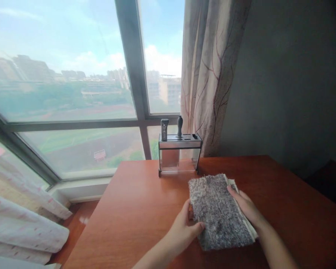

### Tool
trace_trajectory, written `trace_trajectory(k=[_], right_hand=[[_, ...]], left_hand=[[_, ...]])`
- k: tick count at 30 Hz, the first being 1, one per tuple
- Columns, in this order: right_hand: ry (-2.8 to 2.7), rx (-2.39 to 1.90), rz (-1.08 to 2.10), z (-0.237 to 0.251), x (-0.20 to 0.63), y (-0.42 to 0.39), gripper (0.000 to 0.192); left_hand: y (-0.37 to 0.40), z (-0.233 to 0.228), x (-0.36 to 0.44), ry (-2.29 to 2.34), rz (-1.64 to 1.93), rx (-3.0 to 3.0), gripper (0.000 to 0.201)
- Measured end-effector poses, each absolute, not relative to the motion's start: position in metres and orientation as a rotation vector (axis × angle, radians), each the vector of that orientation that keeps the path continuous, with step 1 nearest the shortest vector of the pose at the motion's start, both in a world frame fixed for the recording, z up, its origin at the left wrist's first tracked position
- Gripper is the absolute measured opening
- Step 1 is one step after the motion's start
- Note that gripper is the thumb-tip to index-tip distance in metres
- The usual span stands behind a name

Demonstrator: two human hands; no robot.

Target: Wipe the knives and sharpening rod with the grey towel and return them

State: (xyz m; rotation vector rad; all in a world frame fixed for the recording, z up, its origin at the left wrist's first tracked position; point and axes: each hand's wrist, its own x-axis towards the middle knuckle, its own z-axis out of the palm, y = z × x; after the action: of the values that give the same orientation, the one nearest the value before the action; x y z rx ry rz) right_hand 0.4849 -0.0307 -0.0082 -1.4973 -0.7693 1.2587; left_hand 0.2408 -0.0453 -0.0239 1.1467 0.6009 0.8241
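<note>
Two hands' fingers loosely open on the grey mat's (218,213) long edges, left hand (182,229), right hand (246,205); bare table (134,209) leftward.

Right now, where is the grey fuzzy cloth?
In the head view the grey fuzzy cloth lies folded on the wooden table, lower centre, between the left hand and right hand, in front of the knife holder.

Grey fuzzy folded cloth (220,211), flat on table.
</note>
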Motion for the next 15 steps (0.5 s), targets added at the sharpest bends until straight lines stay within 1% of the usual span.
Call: trace_trajectory(k=[2,3,4,6,8,9,12,15], right_hand=[[-0.85,-1.518,1.279,-0.017,0.508,-0.033,0.048],[-0.934,-1.561,1.213,-0.023,0.519,-0.032,0.047],[-1.049,-1.628,1.069,-0.03,0.529,-0.03,0.047],[-1.218,-1.792,0.609,-0.041,0.544,-0.027,0.051],[-1.399,-1.81,0.235,-0.047,0.549,-0.027,0.05],[-1.496,-1.774,0.127,-0.047,0.547,-0.028,0.047],[-1.802,-1.629,0.025,-0.044,0.53,-0.034,0.041],[-2.017,-1.621,-0.025,-0.05,0.514,-0.038,0.043]], left_hand=[[-0.051,-0.026,0.249,0.766,0.839,1.419,0.072],[-0.054,-0.026,0.252,0.868,0.848,1.574,0.074],[-0.056,-0.026,0.254,0.955,0.847,1.728,0.075],[-0.06,-0.024,0.257,1.051,0.791,1.988,0.073],[-0.06,-0.019,0.26,1.058,0.683,2.161,0.067],[-0.06,-0.016,0.262,1.051,0.64,2.224,0.064],[-0.054,-0.008,0.27,1.023,0.591,2.359,0.063],[-0.047,-0.007,0.278,0.997,0.568,2.426,0.072]])
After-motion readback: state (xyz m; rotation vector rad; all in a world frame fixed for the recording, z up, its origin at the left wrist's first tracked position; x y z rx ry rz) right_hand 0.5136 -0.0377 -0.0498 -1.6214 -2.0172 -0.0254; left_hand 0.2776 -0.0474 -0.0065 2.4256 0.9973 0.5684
